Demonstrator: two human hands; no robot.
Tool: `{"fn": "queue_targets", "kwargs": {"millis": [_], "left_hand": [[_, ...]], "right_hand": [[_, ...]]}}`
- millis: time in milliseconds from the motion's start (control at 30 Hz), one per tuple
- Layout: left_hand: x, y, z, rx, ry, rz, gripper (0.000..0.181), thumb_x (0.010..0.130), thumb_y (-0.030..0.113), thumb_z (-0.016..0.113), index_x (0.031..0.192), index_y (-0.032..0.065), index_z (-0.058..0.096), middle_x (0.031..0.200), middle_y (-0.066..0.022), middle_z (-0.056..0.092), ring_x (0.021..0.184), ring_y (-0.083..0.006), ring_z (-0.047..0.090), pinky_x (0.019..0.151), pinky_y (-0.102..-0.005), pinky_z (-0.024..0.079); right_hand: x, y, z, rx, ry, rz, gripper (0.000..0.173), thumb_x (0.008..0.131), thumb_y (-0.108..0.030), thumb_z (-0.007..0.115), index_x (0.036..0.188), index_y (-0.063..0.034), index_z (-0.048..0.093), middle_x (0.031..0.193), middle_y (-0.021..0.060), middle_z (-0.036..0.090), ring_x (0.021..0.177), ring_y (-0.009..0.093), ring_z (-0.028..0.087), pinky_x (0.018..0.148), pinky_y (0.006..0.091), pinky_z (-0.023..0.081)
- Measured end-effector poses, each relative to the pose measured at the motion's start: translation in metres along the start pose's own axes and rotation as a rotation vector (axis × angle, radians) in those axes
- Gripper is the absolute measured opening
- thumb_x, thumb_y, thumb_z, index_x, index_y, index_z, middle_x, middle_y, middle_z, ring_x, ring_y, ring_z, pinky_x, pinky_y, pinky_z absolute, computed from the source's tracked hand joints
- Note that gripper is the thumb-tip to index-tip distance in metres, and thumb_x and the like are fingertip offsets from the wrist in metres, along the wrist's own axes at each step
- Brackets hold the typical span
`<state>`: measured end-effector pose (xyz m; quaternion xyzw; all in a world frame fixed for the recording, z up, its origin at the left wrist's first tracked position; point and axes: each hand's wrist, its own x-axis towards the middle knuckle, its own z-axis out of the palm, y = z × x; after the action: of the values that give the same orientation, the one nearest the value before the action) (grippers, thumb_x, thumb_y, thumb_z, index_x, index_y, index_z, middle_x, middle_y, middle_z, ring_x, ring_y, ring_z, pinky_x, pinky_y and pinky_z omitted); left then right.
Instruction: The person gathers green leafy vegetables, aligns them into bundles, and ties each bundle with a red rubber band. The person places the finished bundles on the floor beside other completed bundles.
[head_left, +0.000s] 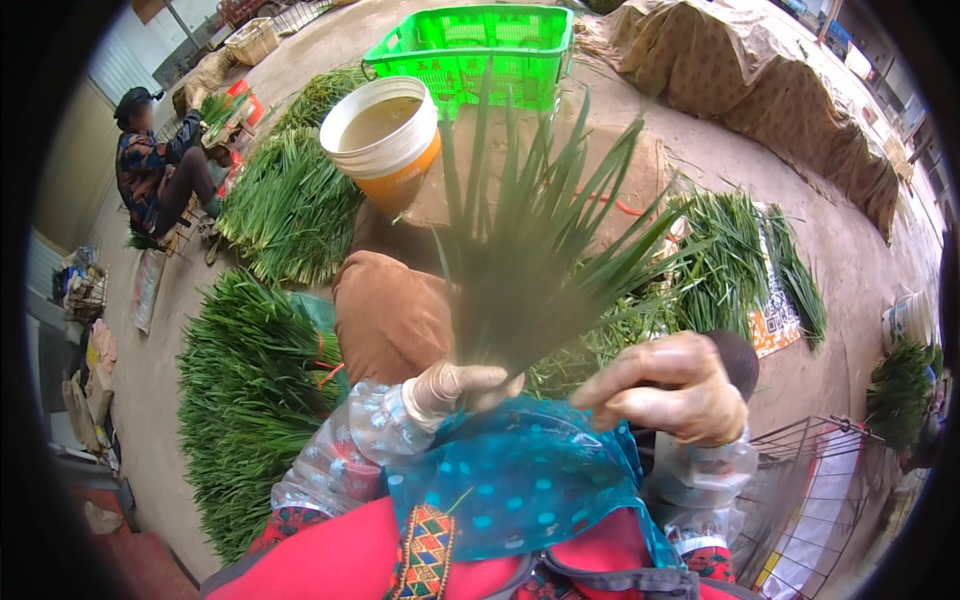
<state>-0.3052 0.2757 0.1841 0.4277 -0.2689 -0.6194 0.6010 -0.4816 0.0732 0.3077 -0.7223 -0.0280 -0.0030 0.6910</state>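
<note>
In my left hand (459, 388), which wears a pale thin glove, is a fanned bunch of long flat green leaves (517, 285), likely garlic chives. Its lower end sits at my fingers and the tips spread away from me; motion blurs its middle. My right hand (675, 386), gloved the same way, is raised to the right of the bunch with its fingers curled. Whether anything thin is between those fingers cannot be made out. A teal dotted plastic apron (517, 480) covers my lap below both hands.
Tied leaf bundles (247, 397) stand at my left, before a loose leaf pile (300, 202). Ahead are a bucket of murky water (409, 174) and a green plastic crate (469, 56). More leaves (720, 255) lie right, near a wire basket (810, 495). A person (161, 169) sits far left.
</note>
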Motion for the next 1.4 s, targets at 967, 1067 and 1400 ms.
{"fn": "queue_targets", "kwargs": {"millis": [967,1067,1400], "left_hand": [[0.001,0.009,0.032,-0.173,0.241,0.059,0.05,0.08,0.021,0.071,0.123,0.0071,0.049,0.095,-0.0065,0.061,0.067,-0.0151,0.06,0.055,-0.0264,0.05],[0.0,0.005,0.031,-0.307,0.273,0.041,0.046,0.081,0.017,0.07,0.122,0.0073,0.05,0.096,-0.0061,0.061,0.069,-0.0153,0.061,0.058,-0.0275,0.052],[-0.004,-0.006,0.018,-0.34,0.308,-0.051,0.03,0.084,0.009,0.063,0.114,0.0038,0.057,0.089,-0.006,0.062,0.07,-0.0158,0.059,0.056,-0.027,0.048]], "right_hand": [[0.073,0.105,0.051,0.479,0.621,0.013,0.014,0.079,-0.006,0.067,0.091,0.0011,0.064,0.076,0.0065,0.065,0.064,0.014,0.062,0.054,0.0253,0.049],[0.07,0.105,0.049,0.403,0.593,0.02,0.013,0.079,-0.006,0.067,0.088,0.001,0.063,0.075,0.0068,0.065,0.064,0.014,0.062,0.054,0.0255,0.049],[0.063,0.117,0.04,0.451,0.523,0.047,0.017,0.081,-0.01,0.066,0.094,0.0011,0.062,0.084,0.0079,0.066,0.074,0.015,0.063,0.066,0.0274,0.05]]}}
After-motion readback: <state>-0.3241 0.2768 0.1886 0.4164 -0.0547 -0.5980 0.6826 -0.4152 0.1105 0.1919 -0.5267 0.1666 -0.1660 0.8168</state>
